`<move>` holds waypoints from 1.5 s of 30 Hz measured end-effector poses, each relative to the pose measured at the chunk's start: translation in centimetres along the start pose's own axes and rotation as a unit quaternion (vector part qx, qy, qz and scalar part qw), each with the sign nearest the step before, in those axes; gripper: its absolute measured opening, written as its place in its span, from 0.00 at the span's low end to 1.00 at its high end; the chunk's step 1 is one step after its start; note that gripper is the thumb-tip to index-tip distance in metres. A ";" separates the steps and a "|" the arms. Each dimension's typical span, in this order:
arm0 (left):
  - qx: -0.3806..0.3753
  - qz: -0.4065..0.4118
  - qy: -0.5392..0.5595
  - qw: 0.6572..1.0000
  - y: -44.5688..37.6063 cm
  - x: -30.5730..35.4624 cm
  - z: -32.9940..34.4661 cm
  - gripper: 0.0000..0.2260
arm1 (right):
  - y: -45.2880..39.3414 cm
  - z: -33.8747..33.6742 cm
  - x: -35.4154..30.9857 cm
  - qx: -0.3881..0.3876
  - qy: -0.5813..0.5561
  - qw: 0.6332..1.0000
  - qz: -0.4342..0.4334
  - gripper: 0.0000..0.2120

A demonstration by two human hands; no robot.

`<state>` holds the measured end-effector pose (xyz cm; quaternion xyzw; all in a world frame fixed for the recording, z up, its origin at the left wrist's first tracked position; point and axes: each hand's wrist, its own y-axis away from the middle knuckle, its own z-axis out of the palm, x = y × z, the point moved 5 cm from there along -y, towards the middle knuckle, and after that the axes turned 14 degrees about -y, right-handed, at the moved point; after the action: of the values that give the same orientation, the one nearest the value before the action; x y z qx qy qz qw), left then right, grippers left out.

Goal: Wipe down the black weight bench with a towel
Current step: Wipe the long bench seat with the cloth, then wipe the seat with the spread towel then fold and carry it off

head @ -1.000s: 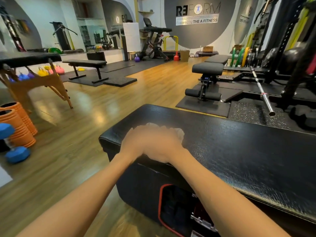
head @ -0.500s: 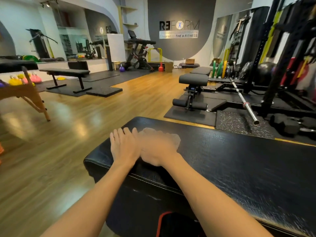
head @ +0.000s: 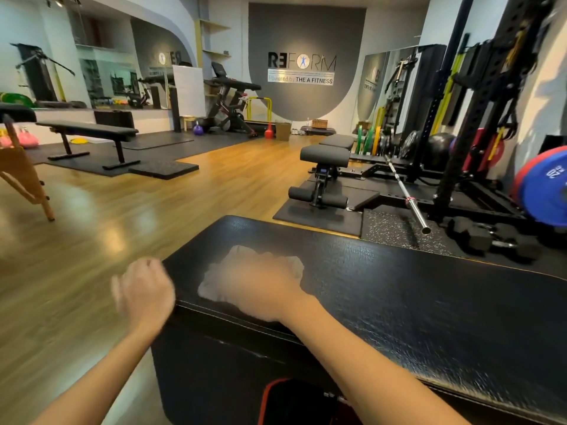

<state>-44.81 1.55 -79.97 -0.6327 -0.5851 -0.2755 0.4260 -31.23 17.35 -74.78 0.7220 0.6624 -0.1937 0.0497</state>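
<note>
The black weight bench (head: 399, 302) runs across the lower right, its padded top facing me. A crumpled white towel (head: 211, 286) lies on the top near the bench's left end. My right hand (head: 260, 283) sits on the towel, blurred, fingers curled over it and pressing it onto the pad. My left hand (head: 144, 292) hangs in the air just off the bench's left end. It is blurred too, with fingers loosely curled and nothing in them.
An adjustable bench (head: 325, 154), a barbell (head: 405, 194), dumbbells (head: 472, 237) and a rack (head: 478, 118) with a blue plate (head: 549, 185) stand beyond the bench. A flat bench (head: 89, 128) and wooden table legs (head: 21, 176) are at the left. Open wood floor lies between.
My left hand has come off the bench top and moved left, past the bench's end. My right hand stays on the towel, which shows more around it.
</note>
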 end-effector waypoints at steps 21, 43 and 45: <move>0.143 -0.010 0.049 0.989 0.7 -1.8 -0.6 0.15 | -7.6 4.6 -8.1 -0.020 0.003 1.000 -0.024 0.22; -0.086 0.365 -0.105 0.921 7.2 6.3 -1.1 0.27 | 8.0 -8.9 4.4 0.135 -0.285 0.945 0.089 0.20; -0.189 0.463 -0.108 0.859 8.5 8.9 0.2 0.30 | 9.2 -8.0 4.3 0.074 -0.208 0.971 0.086 0.17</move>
<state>-35.11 6.59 -74.37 -0.9248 -0.2041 -0.0812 0.3107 -20.31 22.91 -70.57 0.7215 0.5569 -0.3834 0.1494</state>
